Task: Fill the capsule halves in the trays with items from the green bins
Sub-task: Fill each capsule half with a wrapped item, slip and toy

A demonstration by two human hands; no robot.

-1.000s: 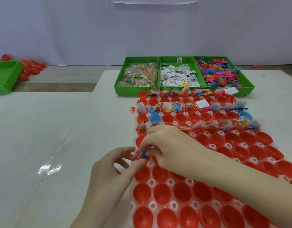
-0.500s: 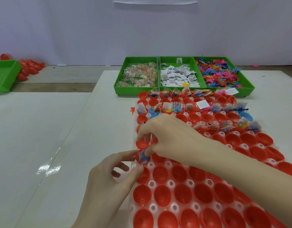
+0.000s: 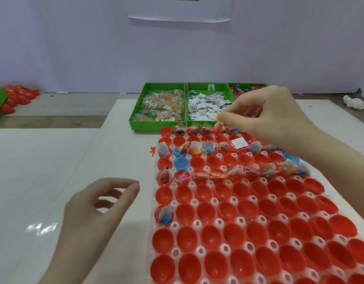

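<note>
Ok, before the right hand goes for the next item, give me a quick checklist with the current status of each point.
1. Right hand over the bins: ok, above the paper-slip bin and the toy bin.
2. Right hand free: cannot tell, fingers curled, something small may show between them.
3. Left hand clear of the tray: ok, beside it, holding nothing.
4. Empty red halves left: ok, many in near rows.
5. Bins stocked: ok, the packet bin included.

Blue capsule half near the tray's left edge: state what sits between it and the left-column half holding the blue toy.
In the head view, between the blue capsule half and the half holding the blue toy sit a filled red half and an empty red half.
</note>
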